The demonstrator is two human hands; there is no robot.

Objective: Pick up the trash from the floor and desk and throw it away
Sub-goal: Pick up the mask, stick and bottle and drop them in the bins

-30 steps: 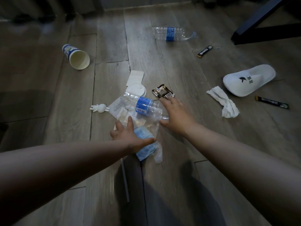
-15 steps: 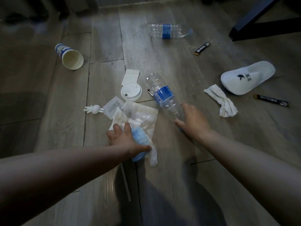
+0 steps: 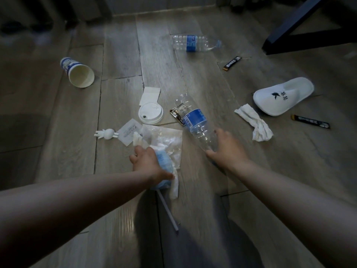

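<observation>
Trash lies scattered on the wooden floor. My right hand [image 3: 225,147] grips the neck end of a clear plastic bottle [image 3: 193,118] with a blue label, whose base points away from me. My left hand [image 3: 147,163] holds a blue face mask [image 3: 164,167] together with a clear plastic bag [image 3: 166,138] and white tissue. A dark snack wrapper [image 3: 176,115] peeks out under the bottle. A white cup lid [image 3: 150,113], a white paper piece [image 3: 150,94] and a small printed card [image 3: 128,131] lie near my hands.
Farther off lie a paper cup [image 3: 79,74], a second bottle [image 3: 195,43], two dark stick wrappers [image 3: 231,62] [image 3: 310,121], a crumpled tissue [image 3: 255,125], a white slipper [image 3: 283,95], a white bunny figure [image 3: 106,134] and a straw [image 3: 168,212]. A dark table leg [image 3: 293,26] stands at top right.
My right hand swung the bottle from lying across the bag to pointing away from me, uncovering the bag. My left hand curled tighter round the mask and plastic.
</observation>
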